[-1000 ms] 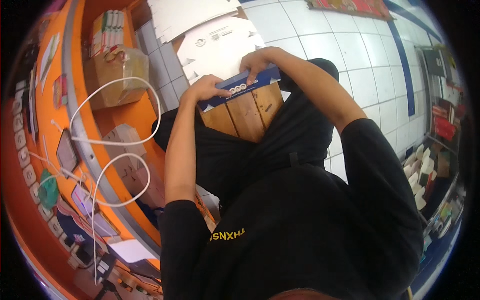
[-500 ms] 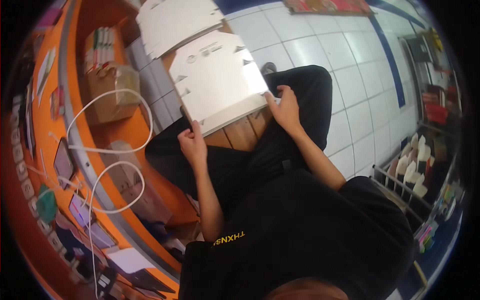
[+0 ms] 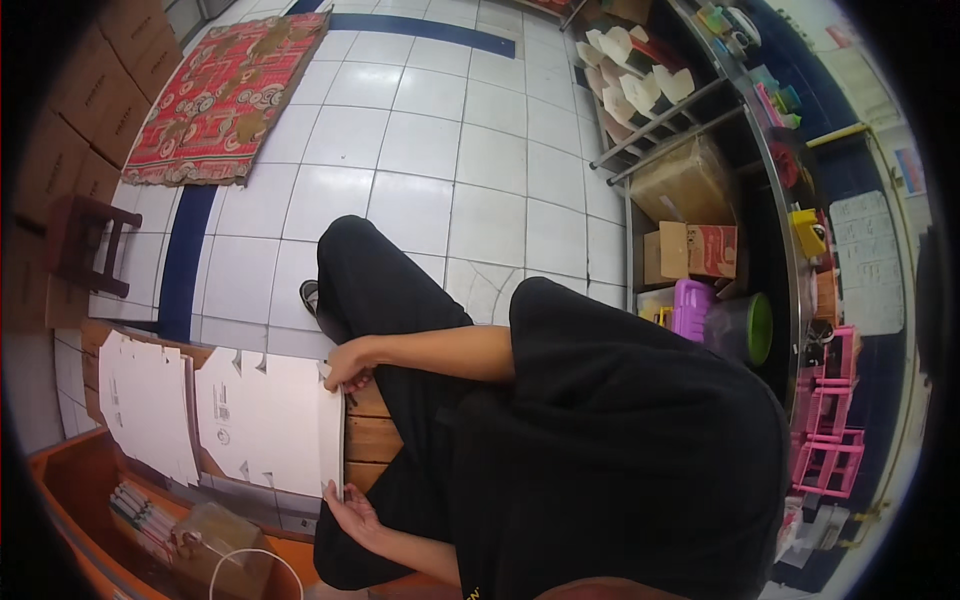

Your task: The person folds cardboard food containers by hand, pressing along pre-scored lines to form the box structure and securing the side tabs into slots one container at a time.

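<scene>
A white flat cardboard box blank (image 3: 275, 412) with small cut notches and printing lies on a wooden bench (image 3: 372, 440) in front of my lap. My right hand (image 3: 350, 362) grips the corner of its near edge on the far side, fingers curled round it. At the other corner of that same edge, my left hand (image 3: 358, 518) holds the board between thumb and fingers; part of the grip is hidden. The near edge strip (image 3: 332, 440) shows a crease between the hands. Beyond this piece sits a stack of similar white blanks (image 3: 150, 400).
An orange shelf unit (image 3: 85, 480) with a brown carton (image 3: 225, 545) and a white cable (image 3: 262, 552) stands beside the bench. A red stool (image 3: 95, 240) and stacked cartons (image 3: 110, 90) are at the left. On the right is a metal rack (image 3: 690, 125) with boxes and bins.
The view has swung round to the right, so the bench now appears at the left and the rack fully shows. Both hands stay at the near corners of the white blank.
</scene>
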The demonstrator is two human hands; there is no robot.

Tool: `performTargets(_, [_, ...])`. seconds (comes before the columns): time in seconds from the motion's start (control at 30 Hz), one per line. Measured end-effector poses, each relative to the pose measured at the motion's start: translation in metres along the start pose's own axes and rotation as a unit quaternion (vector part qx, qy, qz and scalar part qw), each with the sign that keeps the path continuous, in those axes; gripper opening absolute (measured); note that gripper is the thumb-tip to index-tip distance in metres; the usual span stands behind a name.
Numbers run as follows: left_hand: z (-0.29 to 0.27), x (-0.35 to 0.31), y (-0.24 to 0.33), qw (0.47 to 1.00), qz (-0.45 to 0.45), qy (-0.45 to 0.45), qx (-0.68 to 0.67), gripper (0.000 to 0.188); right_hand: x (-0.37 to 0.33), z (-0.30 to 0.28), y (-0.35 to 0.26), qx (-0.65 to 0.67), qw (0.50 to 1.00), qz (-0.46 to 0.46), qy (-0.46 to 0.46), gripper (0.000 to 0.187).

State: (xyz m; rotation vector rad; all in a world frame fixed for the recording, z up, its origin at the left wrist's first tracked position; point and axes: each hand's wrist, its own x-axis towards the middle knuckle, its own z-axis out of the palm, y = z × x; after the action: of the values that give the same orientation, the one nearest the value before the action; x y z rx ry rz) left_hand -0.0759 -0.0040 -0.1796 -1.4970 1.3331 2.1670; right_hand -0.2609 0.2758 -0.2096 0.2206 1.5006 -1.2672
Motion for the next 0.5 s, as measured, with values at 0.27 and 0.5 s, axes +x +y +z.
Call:
performTargets(0.27, [0.001, 0.005, 0.013, 0.991, 0.017, -0.007, 0.132, 0.036, 0.021, 0.012, 0.034, -0.304, 0.911, -0.195, 0.197, 0.043])
performTargets(0.5, [-0.015, 0.02, 0.011, 0.948, 0.043, -0.014, 0.315, 0.058, -0.033, 0.049, -0.023, -0.377, 0.87, -0.15, 0.279, 0.03])
